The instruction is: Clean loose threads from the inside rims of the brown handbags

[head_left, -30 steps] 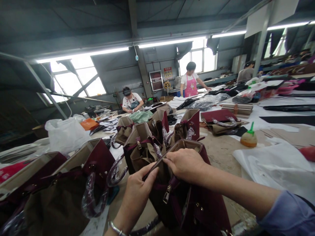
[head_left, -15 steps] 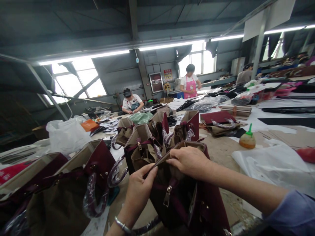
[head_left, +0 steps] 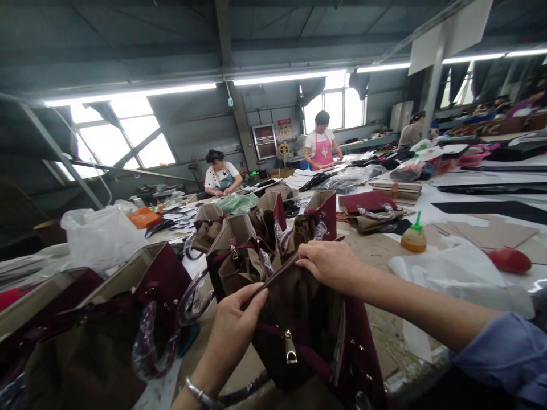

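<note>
A maroon and olive-brown handbag (head_left: 299,302) stands in front of me, its upper edge pinched by both hands. My left hand (head_left: 239,319), with a silver bangle at the wrist, has thumb and fingers closed on the left part of that edge. Farther along the same edge, my right hand (head_left: 329,265) grips it between thumb and fingers. Below the edge hangs a metal zipper pull (head_left: 290,346) on a maroon strip. The lower part of the bag runs out of the picture, and its inside is mostly dark.
Similar handbags (head_left: 233,250) with plastic-wrapped handles stand behind and to the left. On the right lie a glue bottle with a green nozzle (head_left: 413,236), clear plastic sheeting (head_left: 453,276) and a red object (head_left: 508,260). Two people (head_left: 321,142) work across the table.
My right hand has slid along the bag's edge, and the edge looks drawn straighter between my hands. The camera view has turned slightly right, bringing the red object more into sight.
</note>
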Available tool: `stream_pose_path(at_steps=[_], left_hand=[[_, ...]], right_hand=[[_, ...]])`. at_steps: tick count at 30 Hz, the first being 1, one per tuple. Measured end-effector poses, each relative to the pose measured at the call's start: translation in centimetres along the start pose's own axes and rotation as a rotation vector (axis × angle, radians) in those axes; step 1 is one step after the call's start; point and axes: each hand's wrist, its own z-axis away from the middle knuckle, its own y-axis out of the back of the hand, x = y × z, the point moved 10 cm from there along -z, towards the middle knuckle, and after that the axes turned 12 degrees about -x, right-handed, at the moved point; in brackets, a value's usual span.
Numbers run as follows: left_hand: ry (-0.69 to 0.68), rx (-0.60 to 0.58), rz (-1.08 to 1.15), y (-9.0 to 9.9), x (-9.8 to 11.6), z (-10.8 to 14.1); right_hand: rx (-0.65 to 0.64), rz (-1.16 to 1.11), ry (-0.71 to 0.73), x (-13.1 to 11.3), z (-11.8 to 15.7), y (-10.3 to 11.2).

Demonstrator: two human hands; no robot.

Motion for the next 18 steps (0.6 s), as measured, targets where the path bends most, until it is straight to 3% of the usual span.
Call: stream_pose_path(at_steps=[12, 18], left_hand=[[0.029, -0.044, 0.054, -0.35, -0.61, -0.08], [0.011, -0.106, 0.046, -0.81, 0.06, -0.18]], right_hand=[[0.003, 0.001, -0.054, 0.41, -0.22, -0.35], [0.042, 0.003, -0.051, 0.40, -0.23, -0.14]])
